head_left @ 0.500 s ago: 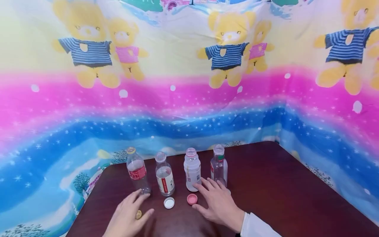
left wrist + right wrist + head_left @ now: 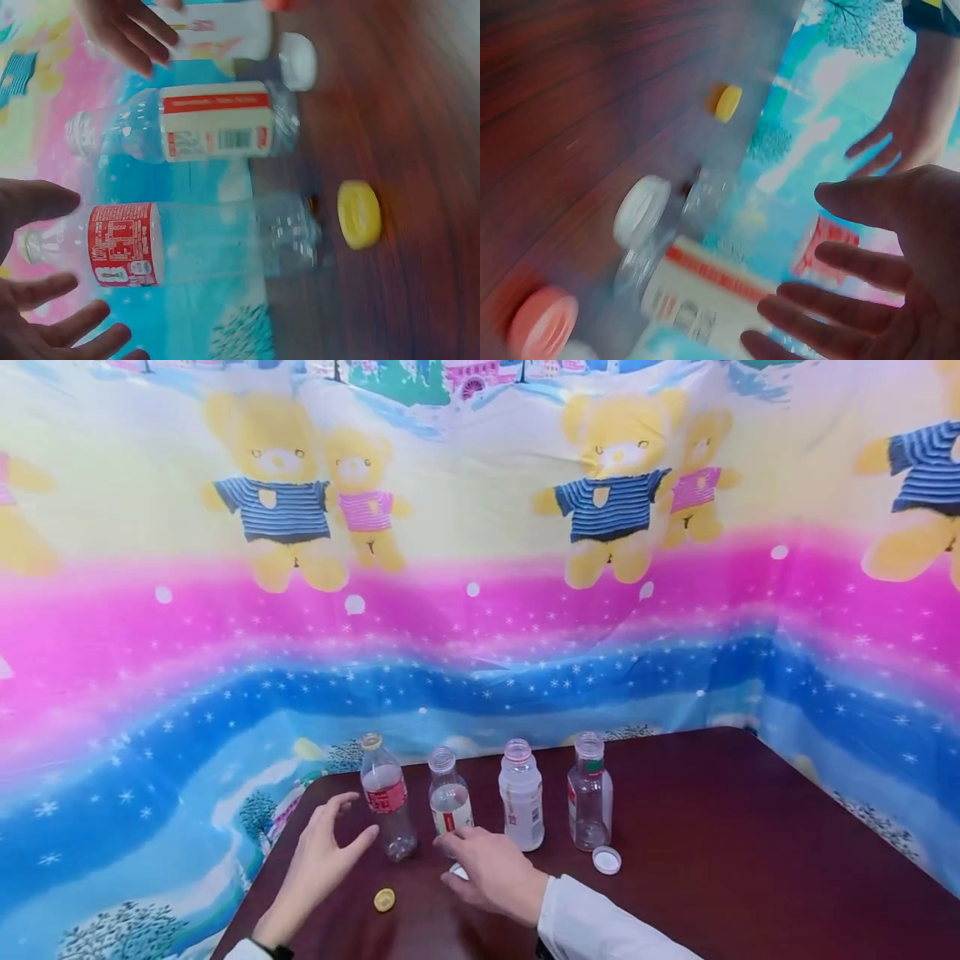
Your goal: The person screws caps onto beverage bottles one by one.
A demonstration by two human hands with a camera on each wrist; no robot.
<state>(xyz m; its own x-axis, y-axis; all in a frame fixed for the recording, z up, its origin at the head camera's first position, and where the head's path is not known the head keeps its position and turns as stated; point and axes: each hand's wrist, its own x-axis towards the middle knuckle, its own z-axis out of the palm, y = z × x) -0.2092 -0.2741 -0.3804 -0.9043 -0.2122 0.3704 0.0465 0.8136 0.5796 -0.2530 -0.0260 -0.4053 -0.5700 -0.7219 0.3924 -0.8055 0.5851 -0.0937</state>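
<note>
My left hand point(image 2: 318, 856) is just left of a clear plastic bottle with a red label point(image 2: 387, 797), fingers and thumb spread apart. In the left wrist view, thumb and fingers lie on either side of its upper part; contact cannot be told. My right hand point(image 2: 501, 870) reaches leftward, fingers extended, in front of a clear bottle with a cream label point(image 2: 452, 799). Under its fingers a white cap point(image 2: 460, 872) is partly hidden. A yellow cap point(image 2: 384, 900) lies before the red-labelled bottle. A pinkish-red cap point(image 2: 544, 322) appears in the right wrist view.
To the right stand a whitish bottle point(image 2: 522, 802) and a clear bottle with a green neck band point(image 2: 591, 806); another white cap point(image 2: 607, 860) lies before the latter. All the bottles are uncapped. A printed curtain point(image 2: 450, 635) hangs behind the dark table point(image 2: 697, 843).
My left hand has risen towards the red-labelled bottle, uncovering the yellow cap. My right hand has swung left from the right-hand bottles, uncovering the far-right white cap. The head view has shifted left.
</note>
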